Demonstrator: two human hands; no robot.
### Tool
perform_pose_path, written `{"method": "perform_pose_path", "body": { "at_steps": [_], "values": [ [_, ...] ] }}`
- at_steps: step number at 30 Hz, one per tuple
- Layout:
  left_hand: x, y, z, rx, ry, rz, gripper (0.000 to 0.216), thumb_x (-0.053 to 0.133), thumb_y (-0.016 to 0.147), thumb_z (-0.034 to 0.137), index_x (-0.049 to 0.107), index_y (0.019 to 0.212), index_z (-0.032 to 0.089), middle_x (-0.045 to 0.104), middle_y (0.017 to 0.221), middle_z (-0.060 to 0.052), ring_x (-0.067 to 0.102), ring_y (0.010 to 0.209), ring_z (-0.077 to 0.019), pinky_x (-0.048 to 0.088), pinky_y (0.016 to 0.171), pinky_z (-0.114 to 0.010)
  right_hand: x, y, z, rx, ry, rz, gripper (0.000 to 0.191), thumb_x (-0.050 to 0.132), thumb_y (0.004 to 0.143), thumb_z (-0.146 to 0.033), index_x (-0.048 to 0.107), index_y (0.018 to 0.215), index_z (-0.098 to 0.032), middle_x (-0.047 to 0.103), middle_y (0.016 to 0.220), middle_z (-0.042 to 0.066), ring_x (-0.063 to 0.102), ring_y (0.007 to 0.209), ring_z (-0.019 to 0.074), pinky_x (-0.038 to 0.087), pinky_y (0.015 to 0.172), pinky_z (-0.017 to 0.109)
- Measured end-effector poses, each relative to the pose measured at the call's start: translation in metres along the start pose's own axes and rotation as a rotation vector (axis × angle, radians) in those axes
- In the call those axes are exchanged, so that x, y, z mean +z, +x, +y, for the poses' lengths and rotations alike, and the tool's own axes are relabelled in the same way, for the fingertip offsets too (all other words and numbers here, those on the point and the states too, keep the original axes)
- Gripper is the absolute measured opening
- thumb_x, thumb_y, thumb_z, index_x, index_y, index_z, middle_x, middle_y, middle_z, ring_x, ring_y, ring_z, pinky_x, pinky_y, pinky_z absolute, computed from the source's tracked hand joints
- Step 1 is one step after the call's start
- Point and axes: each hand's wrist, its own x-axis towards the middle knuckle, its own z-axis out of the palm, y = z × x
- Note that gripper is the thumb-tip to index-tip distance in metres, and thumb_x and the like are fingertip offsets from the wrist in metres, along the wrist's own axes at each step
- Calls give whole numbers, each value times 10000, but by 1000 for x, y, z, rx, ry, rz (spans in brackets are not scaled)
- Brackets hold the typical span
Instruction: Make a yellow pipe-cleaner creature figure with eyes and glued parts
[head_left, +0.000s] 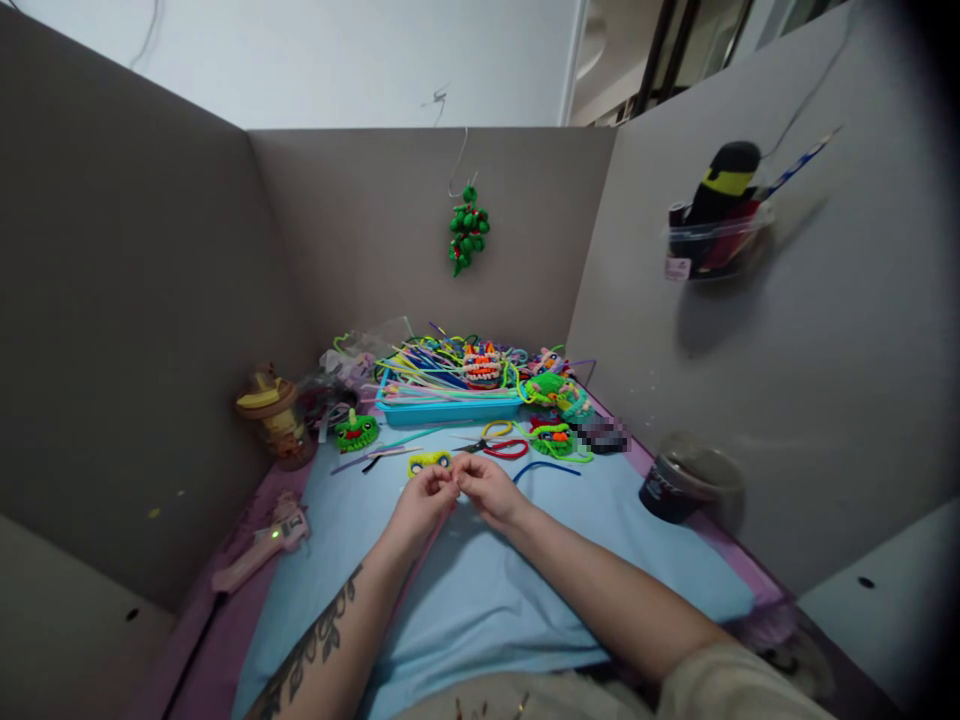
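My left hand point(425, 503) and my right hand point(487, 490) meet over the middle of the cloth, fingertips pinched together. A thin pink pipe cleaner point(430, 545) trails from between them down beside my left forearm; its pinched end is hidden by the fingers. Just behind my left hand lies a yellow fuzzy piece point(429, 461) with two dark round eyes. Scissors with red and yellow handles point(507, 448) rest beyond my right hand, a blue pipe cleaner point(551, 466) to their right. A green frog-like pipe-cleaner figure point(357, 431) sits farther left.
A blue tray point(450, 412) full of pipe cleaners stands at the back. Green figures point(551, 438) lie right of it. A glue gun point(274, 540) and a cup point(277, 415) are left, a dark tub point(671, 487) right. Grey panels point(427, 250) enclose the table.
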Motion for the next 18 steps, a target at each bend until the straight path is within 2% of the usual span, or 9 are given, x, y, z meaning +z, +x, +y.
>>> {"method": "perform_pose_path", "body": {
  "at_steps": [3, 6, 10, 13, 15, 18],
  "values": [
    [4, -1, 1, 10, -57, 46, 364, 737, 569, 390, 486, 692, 157, 482, 497, 68, 432, 437, -60, 328, 464, -185, 5, 0, 5, 141, 283, 17, 209, 758, 595, -300, 593, 630, -178, 548, 767, -2, 510, 660, 123, 400, 598, 242],
    [3, 0, 1, 55, -14, 108, 336, 727, 581, 391, 529, 696, 145, 501, 515, 54, 440, 458, -64, 338, 477, -188, 7, 0, 5, 166, 341, 42, 179, 767, 571, -240, 610, 624, -174, 583, 806, 6, 532, 679, 127, 418, 614, 250],
    [0, 2, 1, 113, 115, 124, 352, 701, 615, 396, 636, 824, 120, 554, 583, 19, 443, 493, -73, 330, 489, -197, 1, 3, 0, 125, 224, 76, 145, 730, 612, -246, 651, 722, -195, 598, 735, -2, 523, 644, 121, 422, 612, 251],
    [-1, 1, 3, 76, 176, 115, 386, 681, 634, 418, 662, 870, 113, 552, 590, 12, 427, 497, -75, 316, 485, -201, -19, 12, -11, 8, -28, 176, 223, 686, 667, -301, 670, 870, -211, 620, 823, 12, 527, 692, 122, 418, 626, 239],
    [-1, 0, 5, 54, 195, 123, 402, 670, 640, 441, 661, 873, 113, 537, 583, 17, 418, 496, -75, 310, 479, -199, -44, 20, -23, -132, -241, 346, 270, 655, 690, -337, 663, 926, -207, 629, 884, 26, 539, 756, 144, 429, 675, 259],
    [1, -1, 8, 42, 195, 127, 418, 653, 644, 472, 655, 874, 123, 500, 553, 33, 405, 485, -73, 303, 470, -194, -99, 31, -47, -332, -501, 745, 336, 575, 732, -364, 633, 992, -160, 634, 945, 62, 553, 834, 173, 430, 774, 312]
  ]
}}
